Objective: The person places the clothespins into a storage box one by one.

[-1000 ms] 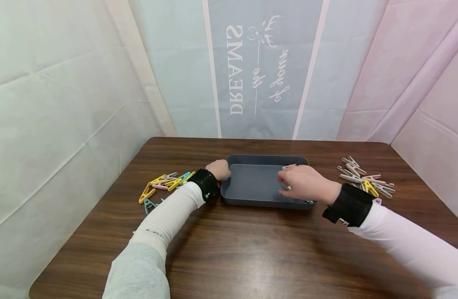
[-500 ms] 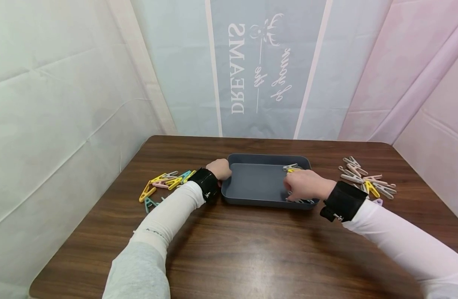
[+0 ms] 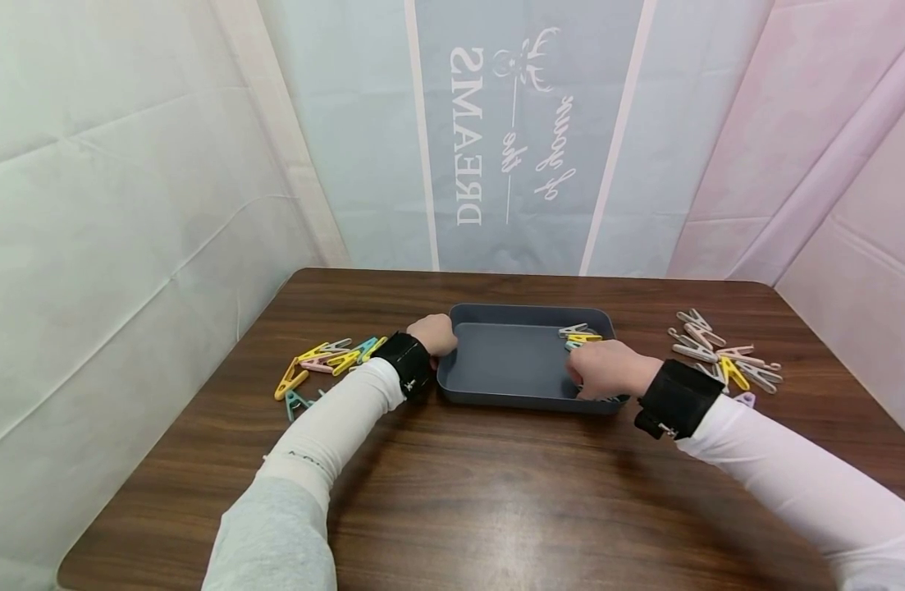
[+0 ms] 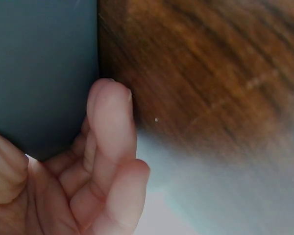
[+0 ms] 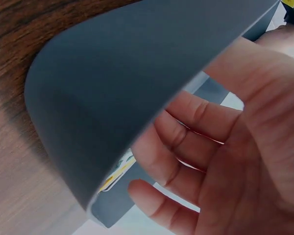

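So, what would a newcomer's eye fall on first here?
Probably the dark tray on the wooden table, the left hand gripping its left end, the right hand inside its right end. Clothespins lie in heaps on both sides. Behind, white lettering stands out on the backdrop.

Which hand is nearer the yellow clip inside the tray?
Right. The right hand is just on the person's side of the yellow clip, at the right end of the tray; the left hand is at the opposite end.
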### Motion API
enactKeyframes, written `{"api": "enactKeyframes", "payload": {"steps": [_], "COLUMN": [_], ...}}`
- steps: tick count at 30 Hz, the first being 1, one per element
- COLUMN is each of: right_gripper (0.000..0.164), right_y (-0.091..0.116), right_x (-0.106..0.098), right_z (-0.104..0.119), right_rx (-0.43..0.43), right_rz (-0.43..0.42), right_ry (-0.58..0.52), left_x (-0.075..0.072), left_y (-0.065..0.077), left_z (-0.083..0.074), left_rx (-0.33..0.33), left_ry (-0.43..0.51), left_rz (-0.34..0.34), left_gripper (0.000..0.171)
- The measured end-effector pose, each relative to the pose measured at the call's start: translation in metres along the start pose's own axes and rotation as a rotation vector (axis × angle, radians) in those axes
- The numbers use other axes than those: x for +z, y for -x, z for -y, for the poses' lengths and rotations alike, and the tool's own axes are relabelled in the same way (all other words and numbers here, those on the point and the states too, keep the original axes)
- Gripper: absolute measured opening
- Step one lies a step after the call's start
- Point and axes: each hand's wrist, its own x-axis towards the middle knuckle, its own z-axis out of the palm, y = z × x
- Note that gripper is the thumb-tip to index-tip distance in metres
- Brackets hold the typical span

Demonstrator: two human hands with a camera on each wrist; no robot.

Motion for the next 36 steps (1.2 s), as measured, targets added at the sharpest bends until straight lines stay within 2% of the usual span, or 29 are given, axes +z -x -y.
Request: {"api": "enactKeyframes", "payload": {"steps": [9, 16, 19, 27, 31, 36], "right_gripper": [0.023, 0.017, 0.019, 0.018, 0.021, 0.027], "right_y": [0.001, 0.014, 0.023, 0.055, 0.075, 0.099], "right_x": [0.004, 0.002, -0.003, -0.011, -0.012, -0.014], "right_z": [-0.002, -0.004, -0.007, -0.028, -0.043, -0.061], "right_rx": [-0.02, -0.037, -0.001, 0.108, 0.171, 0.251], "right_rz": [-0.025, -0.1, -0.124, -0.184, -0.215, -0.216], "right_ry": [0.028, -0.052, -0.116, -0.197, -0.194, -0.187], "left_x": [0.0, 0.001, 0.0, -0.001, -0.001, -0.001], "left_y": [0.001, 0.0, 0.001, 0.004, 0.004, 0.001], "left_z": [-0.002, -0.002, -0.003, -0.003, -0.003, -0.001], "left_rx": [-0.007, -0.004, -0.004, 0.005, 0.004, -0.019], "left_ry": [0.0, -0.01, -0.008, -0.02, -0.013, 0.003], "left_rz": [0.004, 0.005, 0.002, -0.002, 0.004, 0.016], "left_gripper": [0.031, 0.031, 0.031, 0.032, 0.031, 0.03]}}
